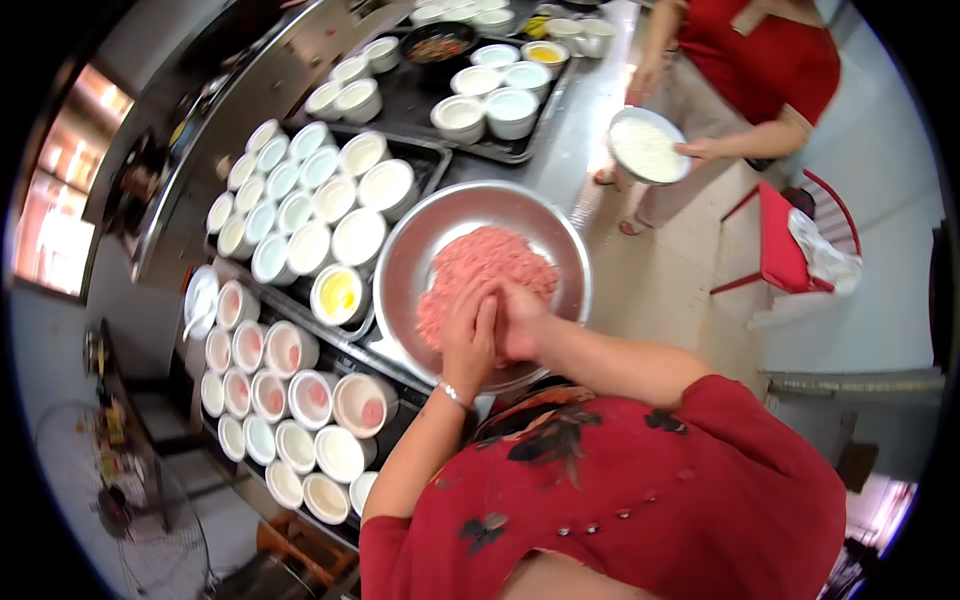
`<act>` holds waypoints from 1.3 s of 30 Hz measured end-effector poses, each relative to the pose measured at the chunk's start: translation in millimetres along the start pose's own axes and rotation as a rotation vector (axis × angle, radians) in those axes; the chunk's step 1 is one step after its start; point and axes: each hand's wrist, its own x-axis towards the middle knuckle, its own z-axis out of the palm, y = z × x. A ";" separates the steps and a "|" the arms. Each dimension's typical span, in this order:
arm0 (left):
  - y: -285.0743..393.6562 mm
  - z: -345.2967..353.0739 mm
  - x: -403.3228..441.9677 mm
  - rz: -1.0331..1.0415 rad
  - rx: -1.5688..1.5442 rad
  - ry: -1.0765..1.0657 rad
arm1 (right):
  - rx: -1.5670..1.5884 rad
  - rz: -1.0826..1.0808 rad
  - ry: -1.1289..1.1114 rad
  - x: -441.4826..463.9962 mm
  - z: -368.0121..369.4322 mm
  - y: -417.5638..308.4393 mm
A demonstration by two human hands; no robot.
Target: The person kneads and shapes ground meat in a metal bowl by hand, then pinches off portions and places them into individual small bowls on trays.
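A wide steel bowl (pixel 400 240) holds a mound of pink minced meat (pixel 490 250). Both my hands are together over the near part of the meat. My left hand (pixel 468 335), with a bracelet at the wrist, has its fingers pressed together against the other hand. My right hand (pixel 520 318) is cupped beside it, its fingers partly hidden. Whatever lies between the palms cannot be made out. Left of the bowl, one cup with yellow liquid (pixel 340 295) stands on a tray. Several cups with bits of pink meat (pixel 310 398) stand nearer to me.
Trays of white cups (pixel 312 248) fill the counter at the left and far side. A black bowl (pixel 438 42) stands at the back. At the right, a co-worker (pixel 755 75) holds a bowl of white contents (pixel 645 148). Behind is a red chair (pixel 790 250).
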 end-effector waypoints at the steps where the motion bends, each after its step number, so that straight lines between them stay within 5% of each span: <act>1: 6.6 -1.1 0.6 0.115 0.339 -0.093 | 0.064 -0.040 -0.051 2.1 2.3 1.3; 6: 14.5 -2.7 10.8 0.093 0.912 -0.151 | 0.130 -0.168 -0.213 21.1 -19.5 -3.5; 7: 10.4 1.8 10.6 0.110 0.908 -0.157 | -0.064 -0.290 -0.144 10.5 -9.8 -6.0; 9: -4.2 8.1 8.7 -0.513 -0.740 0.215 | -0.252 -0.423 -0.072 4.3 -5.0 -9.1; 11: -5.0 -10.0 10.1 -0.782 -1.396 0.004 | -1.297 -0.951 -0.176 5.8 -7.4 -5.7; 16: 3.4 -4.0 16.8 -0.938 -1.462 0.163 | -2.013 -1.466 -0.124 9.5 -15.1 -9.8; 20: -2.0 -1.2 15.8 -0.873 -1.229 0.212 | -1.551 -1.303 -0.169 31.1 -27.9 -16.2; 22: 6.5 4.0 16.7 -0.609 -0.706 0.076 | -0.860 -0.797 -0.160 27.8 -20.2 -15.7; 23: 13.1 2.9 19.1 -0.606 -0.705 0.081 | -0.521 -0.538 -0.149 26.3 -15.3 -15.6; 25: 25.7 0.4 23.5 0.097 0.631 -0.203 | 0.145 -0.005 -0.107 22.6 -5.5 -15.2; 27: 17.0 1.3 21.0 0.067 0.586 -0.112 | 0.162 -0.037 -0.120 19.3 -1.3 -12.6; 29: 4.0 2.2 19.6 0.027 0.487 0.054 | -0.089 -0.209 -0.102 17.6 -1.2 -17.1; 30: 3.1 1.5 19.7 -0.471 -0.291 0.021 | -0.224 -0.363 -0.172 19.6 0.6 -16.7; 31: 4.9 0.7 20.1 -0.560 -0.667 0.122 | -0.224 -0.361 -0.173 19.5 0.0 -18.1; 33: 9.3 -12.4 19.1 -0.735 -1.408 0.038 | -1.316 -0.913 -0.212 15.5 2.7 -21.3; 35: 15.3 -11.1 22.2 -0.798 -1.462 0.146 | -1.442 -0.924 -0.341 13.6 3.9 -23.0; 39: -2.7 -16.8 13.4 -0.907 -1.386 0.415 | -1.941 -1.320 -0.245 31.9 -5.0 -16.6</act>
